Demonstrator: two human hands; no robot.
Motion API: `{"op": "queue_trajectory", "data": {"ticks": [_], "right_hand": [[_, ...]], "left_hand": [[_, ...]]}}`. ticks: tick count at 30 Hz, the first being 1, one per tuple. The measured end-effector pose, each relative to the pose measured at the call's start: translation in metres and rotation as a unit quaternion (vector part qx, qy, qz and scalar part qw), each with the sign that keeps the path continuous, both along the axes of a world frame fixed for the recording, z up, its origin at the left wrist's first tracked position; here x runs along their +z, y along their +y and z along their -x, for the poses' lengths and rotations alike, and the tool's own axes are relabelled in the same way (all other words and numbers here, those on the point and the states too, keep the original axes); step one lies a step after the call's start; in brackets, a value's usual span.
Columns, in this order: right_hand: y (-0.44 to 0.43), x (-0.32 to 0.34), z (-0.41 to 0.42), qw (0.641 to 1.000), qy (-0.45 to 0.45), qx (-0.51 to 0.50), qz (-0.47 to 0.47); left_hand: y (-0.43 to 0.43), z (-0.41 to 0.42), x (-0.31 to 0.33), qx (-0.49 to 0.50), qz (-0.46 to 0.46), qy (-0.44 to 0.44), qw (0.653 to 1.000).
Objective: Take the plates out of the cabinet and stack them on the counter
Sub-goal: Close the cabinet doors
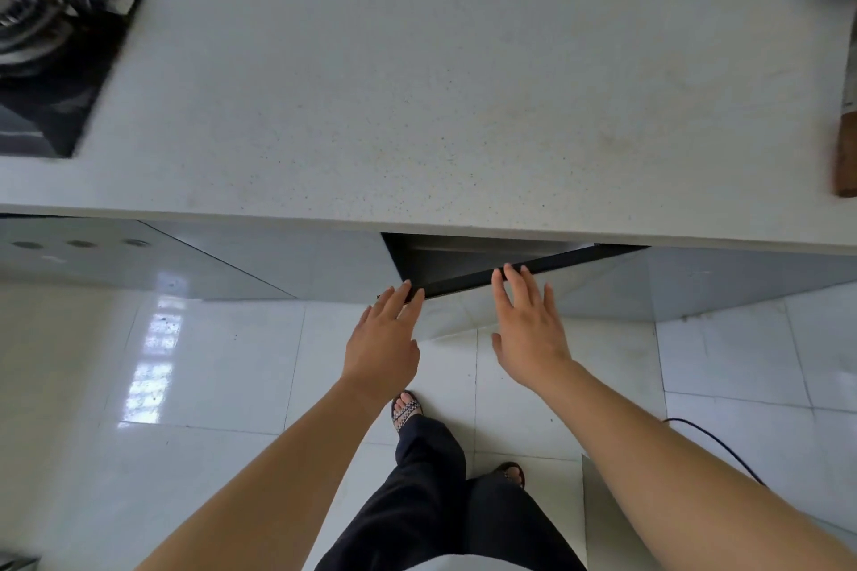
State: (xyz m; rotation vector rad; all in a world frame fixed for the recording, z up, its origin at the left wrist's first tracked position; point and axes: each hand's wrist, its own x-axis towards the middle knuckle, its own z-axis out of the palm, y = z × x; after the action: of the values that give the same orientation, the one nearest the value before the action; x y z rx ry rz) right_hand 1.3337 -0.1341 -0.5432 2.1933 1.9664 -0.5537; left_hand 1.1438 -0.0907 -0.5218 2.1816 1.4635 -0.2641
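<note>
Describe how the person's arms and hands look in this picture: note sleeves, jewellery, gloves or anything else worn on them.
Both arms are bare: no sleeve shows on the left forearm or the right forearm down to the picture's bottom edge. The left hand and the right hand wear no gloves, and no ring, watch or bracelet shows. The fingernails look plain.

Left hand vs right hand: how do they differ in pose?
The left hand meets the cabinet door at its swung-out end; the right hand meets it farther along, toward the hinge. Left hand's fingers lie close together; right hand's are spread. Both are open, fingers straight, holding nothing.
</note>
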Motion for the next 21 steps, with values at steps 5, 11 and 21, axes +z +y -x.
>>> {"op": "queue_trajectory", "data": {"ticks": [5,11,21], "right_hand": [[0.009,-0.005,0.006,1.000,-0.004,-0.025,-0.003],[0.020,-0.007,0.013,0.998,0.003,-0.055,-0.008],[0.018,-0.012,0.030,0.997,0.036,-0.071,-0.019]], "left_hand": [[0.007,0.003,-0.004,-0.027,-0.007,0.008,1.000],[0.022,0.015,-0.017,-0.080,-0.015,0.030,0.996],[0.054,0.012,-0.021,-0.090,-0.016,0.036,0.995]]}}
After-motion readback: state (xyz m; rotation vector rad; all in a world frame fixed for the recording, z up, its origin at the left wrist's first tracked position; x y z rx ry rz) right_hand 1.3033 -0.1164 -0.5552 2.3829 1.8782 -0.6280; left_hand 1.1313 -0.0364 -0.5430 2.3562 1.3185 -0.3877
